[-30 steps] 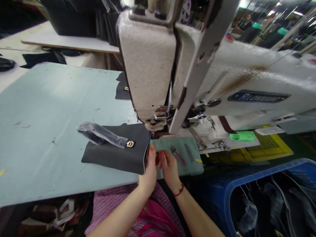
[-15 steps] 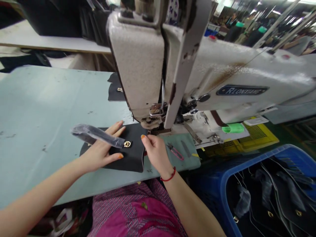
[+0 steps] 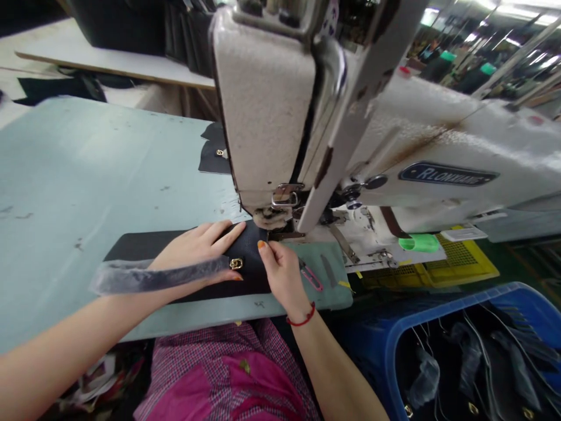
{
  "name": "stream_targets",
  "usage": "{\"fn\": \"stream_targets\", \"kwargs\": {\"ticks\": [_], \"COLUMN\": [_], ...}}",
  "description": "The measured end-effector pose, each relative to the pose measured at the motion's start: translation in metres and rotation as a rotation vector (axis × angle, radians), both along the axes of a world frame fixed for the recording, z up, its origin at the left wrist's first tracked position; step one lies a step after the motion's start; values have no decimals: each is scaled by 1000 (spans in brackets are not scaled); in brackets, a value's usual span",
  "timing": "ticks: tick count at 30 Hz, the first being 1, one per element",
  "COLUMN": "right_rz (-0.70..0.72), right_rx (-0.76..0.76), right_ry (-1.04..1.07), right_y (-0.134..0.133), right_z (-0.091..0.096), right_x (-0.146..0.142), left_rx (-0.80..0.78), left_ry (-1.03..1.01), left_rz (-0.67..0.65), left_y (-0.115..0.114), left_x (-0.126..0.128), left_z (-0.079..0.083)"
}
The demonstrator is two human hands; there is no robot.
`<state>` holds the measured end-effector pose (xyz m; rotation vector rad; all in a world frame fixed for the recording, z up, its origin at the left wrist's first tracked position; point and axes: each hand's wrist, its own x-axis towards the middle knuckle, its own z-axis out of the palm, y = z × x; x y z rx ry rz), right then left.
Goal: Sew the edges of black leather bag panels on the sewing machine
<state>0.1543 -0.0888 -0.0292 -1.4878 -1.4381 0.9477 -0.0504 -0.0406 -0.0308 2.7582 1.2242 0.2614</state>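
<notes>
The black leather panel (image 3: 249,250) lies on the pale green worktop (image 3: 87,175), its right end at one o'clock reaching under the sewing machine (image 3: 263,105). The left hand (image 3: 195,248) rests on it, fingers spread flat, beside the gold clasp (image 3: 235,264); a clear plastic strip (image 3: 153,276) crosses that wrist. The right hand (image 3: 283,275) pinches the edge, fingers close together. It looks light, thin and fairly stiff, best held by its edges.

Head-worn view faces forward and down, close over a sewing machine (image 3: 280,117).
</notes>
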Motion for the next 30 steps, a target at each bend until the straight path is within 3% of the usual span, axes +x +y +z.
{"fn": "stream_targets", "kwargs": {"ticks": [6, 13, 17, 23, 26, 30], "right_rz": [32, 36, 85, 184, 179, 157], "right_rx": [-13, 8, 18, -81, -77, -87], "right_ry": [-16, -29, -36, -8, 11, 80], "right_y": [8, 13, -4, -41, -48, -47], "right_z": [1, 3, -3, -32, -40, -38], "right_x": [8, 9, 17, 31, 30, 25], "left_rx": [-15, -19, -2, 9, 15, -10], "left_ry": [67, 84, 92, 201, 241, 173], "left_rz": [73, 48, 37, 22, 19, 29], "left_y": [-7, 7, 14, 13, 13, 16], "left_x": [12, 10, 9, 11, 11, 10], "left_z": [12, 19, 20, 31, 35, 36]}}
